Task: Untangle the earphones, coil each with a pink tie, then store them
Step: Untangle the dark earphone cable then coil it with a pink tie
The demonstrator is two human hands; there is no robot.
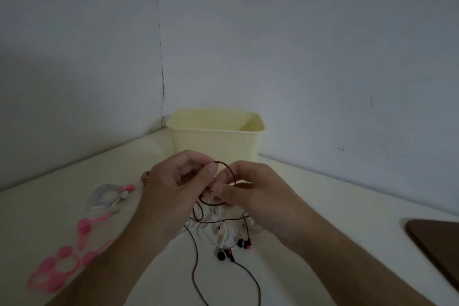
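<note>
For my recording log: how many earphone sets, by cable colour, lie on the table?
White, coiled with a pink tie: 1
White, still tangled: 1
Brown, in both hands: 1
Total: 3

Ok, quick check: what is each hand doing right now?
Left hand: pinching the thin dark-brown earphone cable.
Right hand: pinching the same cable loop.

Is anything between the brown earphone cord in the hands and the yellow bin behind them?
Nothing visible blocks it. The left hand and right hand hold the brown cord just before the open yellow bin. White earphones lie tangled beneath.
</note>
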